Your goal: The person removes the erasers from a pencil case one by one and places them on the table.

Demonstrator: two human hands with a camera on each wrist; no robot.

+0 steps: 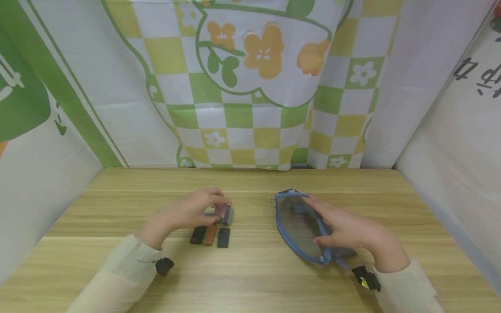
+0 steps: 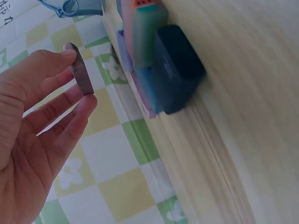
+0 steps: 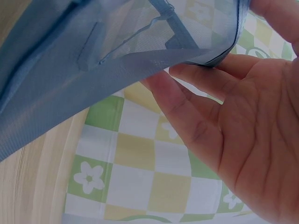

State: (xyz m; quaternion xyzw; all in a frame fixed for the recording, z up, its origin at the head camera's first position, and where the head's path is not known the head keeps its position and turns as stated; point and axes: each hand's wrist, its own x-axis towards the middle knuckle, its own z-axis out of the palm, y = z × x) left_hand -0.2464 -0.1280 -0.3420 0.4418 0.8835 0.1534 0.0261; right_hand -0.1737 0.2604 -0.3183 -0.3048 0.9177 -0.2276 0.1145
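Note:
My left hand (image 1: pixel 189 211) pinches a thin, flat, dark purplish rectangular piece (image 2: pixel 82 72) between thumb and fingertips, held above the table. Below and beside it lie several small rectangular blocks: a black one (image 1: pixel 198 234), an orange-brown one (image 1: pixel 210 235) and a dark blue one (image 1: pixel 224 238). Green and blue blocks also show in the left wrist view. On the right, a blue mesh zip pouch (image 3: pixel 107 84) stands with its mouth spread. My right hand (image 1: pixel 344 226) holds its side, several fingers behind the mesh. A dark block (image 1: pixel 300 209) shows through the mesh.
The wooden table (image 1: pixel 250 278) runs back to a checked, flowered cloth (image 1: pixel 242 117). White cloth walls (image 1: pixel 462 174) stand at both sides. A zip pull ring (image 1: pixel 273 203) sticks out at the pouch's left corner.

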